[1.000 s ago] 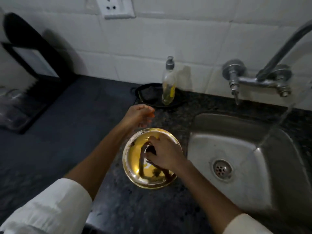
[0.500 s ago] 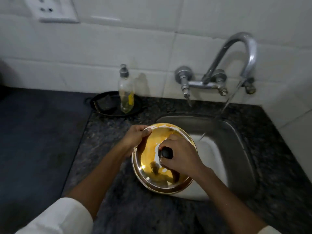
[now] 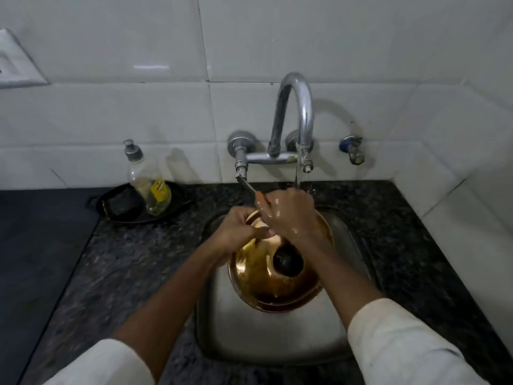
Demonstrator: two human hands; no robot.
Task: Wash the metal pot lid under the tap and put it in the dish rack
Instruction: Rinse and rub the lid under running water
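The round metal pot lid [image 3: 258,276], shiny with a golden tint and a black knob [image 3: 287,261] on top, is held tilted over the steel sink [image 3: 238,329]. My left hand [image 3: 236,232] grips its far left rim. My right hand [image 3: 288,215], wet and glistening, lies on the lid's far edge, right under the stream that falls from the curved chrome tap [image 3: 298,112]. The fingers of both hands meet at the rim. The dish rack is out of view.
A nearly empty soap bottle [image 3: 145,179] stands in a black dish [image 3: 133,204] with a scrubber, left of the sink on the speckled dark counter [image 3: 133,259]. Tap valves [image 3: 240,143] sit on the white tiled wall. A small blue valve [image 3: 351,145] is further right.
The lid has moved from the counter to over the sink and under the running water. My right hand left the knob and went to the lid's far edge. The view swung right.
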